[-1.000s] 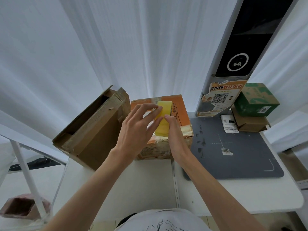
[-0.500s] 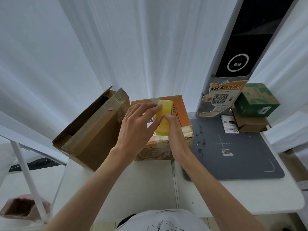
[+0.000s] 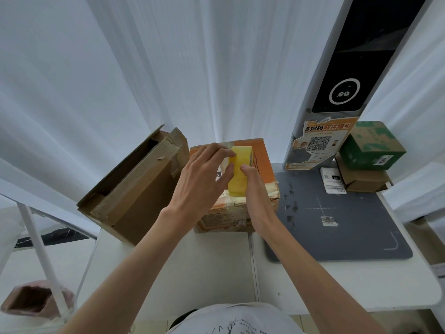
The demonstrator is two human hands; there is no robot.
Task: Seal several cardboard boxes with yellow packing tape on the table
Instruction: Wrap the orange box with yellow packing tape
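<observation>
Tape roll (image 3: 238, 173), yellow, stands on edge on top of the orange box (image 3: 261, 165), table centre. Left hand (image 3: 202, 179) at the roll's 9 o'clock: fingers curled over its far top edge, thumb against the near left face, so it grips the roll. Right hand (image 3: 255, 191) at the roll's 4 o'clock: thumb tip presses the roll's right face; other fingers run down behind the roll, can't tell how far they curl or whether they hold anything. Orange box sits closed on the white table (image 3: 204, 268), old clear tape along its near edge. Large brown box (image 3: 134, 189) at its 9 o'clock, tilted, top flap open, touching or just beside. Grey mat (image 3: 349, 225) at 3 o'clock. Green box (image 3: 372, 145) stacked on a small brown box (image 3: 361, 180) at 2 o'clock, beside the scanner post (image 3: 342, 75)
</observation>
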